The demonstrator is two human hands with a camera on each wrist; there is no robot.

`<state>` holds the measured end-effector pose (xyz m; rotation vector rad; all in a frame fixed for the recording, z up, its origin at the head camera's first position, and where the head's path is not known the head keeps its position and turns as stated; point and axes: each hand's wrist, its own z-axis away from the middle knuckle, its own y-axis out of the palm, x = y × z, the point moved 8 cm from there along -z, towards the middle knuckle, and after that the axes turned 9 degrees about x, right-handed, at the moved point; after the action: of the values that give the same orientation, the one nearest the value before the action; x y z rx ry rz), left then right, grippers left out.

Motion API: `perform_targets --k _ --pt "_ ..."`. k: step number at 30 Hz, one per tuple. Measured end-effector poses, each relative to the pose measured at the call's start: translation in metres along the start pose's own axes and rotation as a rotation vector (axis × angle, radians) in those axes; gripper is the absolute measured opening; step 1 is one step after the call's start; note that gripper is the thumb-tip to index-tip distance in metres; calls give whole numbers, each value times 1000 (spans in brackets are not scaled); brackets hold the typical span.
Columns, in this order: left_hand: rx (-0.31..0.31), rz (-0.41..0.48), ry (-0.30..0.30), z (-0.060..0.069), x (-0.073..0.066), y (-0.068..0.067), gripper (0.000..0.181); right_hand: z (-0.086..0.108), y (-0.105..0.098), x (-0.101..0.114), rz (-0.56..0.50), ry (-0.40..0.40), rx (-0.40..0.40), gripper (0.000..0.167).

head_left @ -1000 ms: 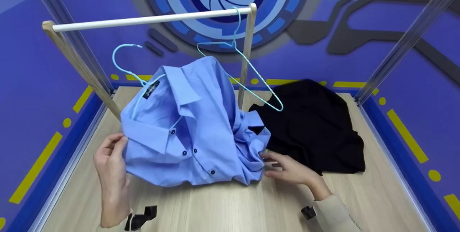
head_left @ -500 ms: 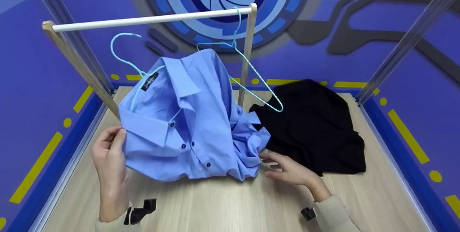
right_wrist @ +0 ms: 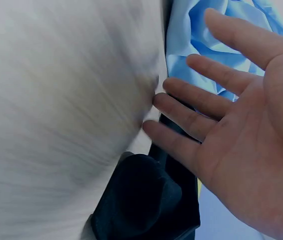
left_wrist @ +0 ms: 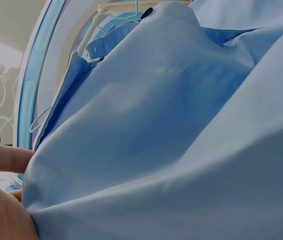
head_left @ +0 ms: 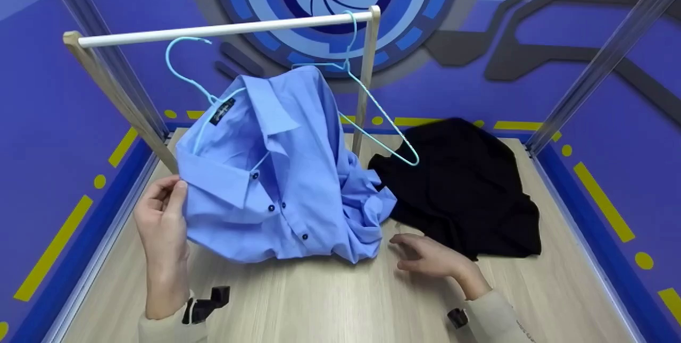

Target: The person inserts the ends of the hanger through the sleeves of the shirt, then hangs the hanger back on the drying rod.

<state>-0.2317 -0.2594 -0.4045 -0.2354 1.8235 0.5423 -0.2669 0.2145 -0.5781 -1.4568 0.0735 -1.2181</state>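
Observation:
A light blue button-up shirt [head_left: 314, 173] is draped over a light blue hanger [head_left: 183, 74], whose hook sticks out at the collar, below the rack's bar and apart from it. My left hand [head_left: 165, 226] pinches the shirt near its left shoulder, thumb in front; in the left wrist view the blue cloth fills most of the picture. To the right of the shirt's bunched sleeve, my right hand [head_left: 433, 257] hovers low over the table, holding nothing. Its fingers [right_wrist: 191, 117] are spread and nearly straight in the right wrist view, with the shirt beyond them.
A small rack with a white bar [head_left: 223, 30] and wooden posts stands behind the shirt. From the bar's right end hangs a bare blue hanger [head_left: 380, 106]. A black garment [head_left: 463, 194] lies crumpled on the wooden table [head_left: 319, 306] at the right. Blue walls enclose the back and sides.
The shirt and its hanger have risen, bringing the hook closer to the bar. My left hand has moved up with them. The right hand has come away from the sleeve.

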Motion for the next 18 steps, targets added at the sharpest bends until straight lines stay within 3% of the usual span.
perform_targets --k 12,18 --pt "4 -28 13 -5 -5 6 9 3 9 -1 173 -1 13 64" --pt "10 -49 49 -9 -12 13 9 3 13 -5 177 20 22 68"
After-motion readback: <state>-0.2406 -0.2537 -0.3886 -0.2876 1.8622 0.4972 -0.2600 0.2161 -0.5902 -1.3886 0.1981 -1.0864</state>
